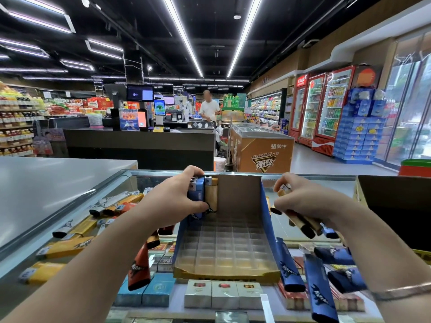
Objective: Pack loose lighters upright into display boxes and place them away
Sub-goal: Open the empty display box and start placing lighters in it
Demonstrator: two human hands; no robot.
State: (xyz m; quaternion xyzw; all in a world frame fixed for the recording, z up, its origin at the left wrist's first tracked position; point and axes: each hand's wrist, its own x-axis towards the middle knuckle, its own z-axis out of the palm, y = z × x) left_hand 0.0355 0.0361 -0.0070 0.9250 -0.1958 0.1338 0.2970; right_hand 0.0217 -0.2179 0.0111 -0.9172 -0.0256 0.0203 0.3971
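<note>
An open cardboard display box [240,194] with blue sides and a clear gridded insert [225,248] lies on the glass counter. My left hand [173,201] grips a few upright lighters [204,192], blue and tan, at the box's back left corner. My right hand [303,201] hovers just right of the box and holds a bundle of lighters [300,223], tan and blue, pointing down and right. Loose yellow and orange lighters [77,245] lie left of the box, and loose blue lighters [319,287] lie to its right.
The glass counter [291,231] shows cigarette packs [224,293] beneath it. A dark cardboard box [396,206] stands at the right edge. A grey countertop [46,187] spreads left. Beyond are a checkout desk, a freezer chest [261,148] and a person standing.
</note>
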